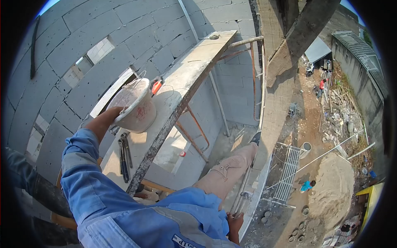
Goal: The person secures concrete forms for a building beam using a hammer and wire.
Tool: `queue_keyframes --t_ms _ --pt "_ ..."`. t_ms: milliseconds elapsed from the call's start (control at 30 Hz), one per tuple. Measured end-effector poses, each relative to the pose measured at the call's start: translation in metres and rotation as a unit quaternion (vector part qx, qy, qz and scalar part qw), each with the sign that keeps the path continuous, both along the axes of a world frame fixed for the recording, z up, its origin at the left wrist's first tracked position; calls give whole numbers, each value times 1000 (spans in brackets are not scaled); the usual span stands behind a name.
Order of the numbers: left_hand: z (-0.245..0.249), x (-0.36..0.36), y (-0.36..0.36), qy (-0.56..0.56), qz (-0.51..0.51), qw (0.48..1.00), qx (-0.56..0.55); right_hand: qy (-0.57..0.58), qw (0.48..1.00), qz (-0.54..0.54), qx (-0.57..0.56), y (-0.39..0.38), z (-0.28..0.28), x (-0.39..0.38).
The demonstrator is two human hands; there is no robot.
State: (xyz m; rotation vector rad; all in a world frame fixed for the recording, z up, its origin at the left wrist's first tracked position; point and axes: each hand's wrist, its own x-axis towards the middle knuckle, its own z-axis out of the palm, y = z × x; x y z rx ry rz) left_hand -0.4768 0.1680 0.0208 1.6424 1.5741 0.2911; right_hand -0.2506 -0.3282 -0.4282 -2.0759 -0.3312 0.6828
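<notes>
My left hand (113, 117) grips the near rim of a white plastic bucket (142, 113), thumb over the edge. Mortar smears cover the bucket, which stands on a plank (173, 82) and has a wire handle. Close below it on the plank lie long-handled pincers (124, 157) with dark grips. Just beyond the bucket is an orange and black hand tool (156, 87) with a thin string near it. Low in the view, my right hand (235, 223) has its fingers curled at the end of a metal pipe (245, 186) beside my leg.
A grey block wall (124, 41) with small openings rises on the left. Wooden beams (275, 62) stand at the right edge of the scaffold. Far below are a sand heap (335, 186), a person in blue-green (307, 186), a metal frame (287, 169) and several buckets.
</notes>
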Motion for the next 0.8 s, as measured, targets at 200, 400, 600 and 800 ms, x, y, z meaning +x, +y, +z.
queue_keyframes --t_ms 200,400,600,800 --pt "15 35 21 34 -79 996 -2 99 992 -73 -26 -3 6 0" --pt "13 24 22 123 -147 981 -12 130 985 -106 -36 -3 19 -4" --pt "12 9 22 179 -163 970 -5 154 981 -91 -77 -20 26 -16" --pt "14 -26 20 185 -174 967 2 178 973 -97 -113 -27 33 -29"
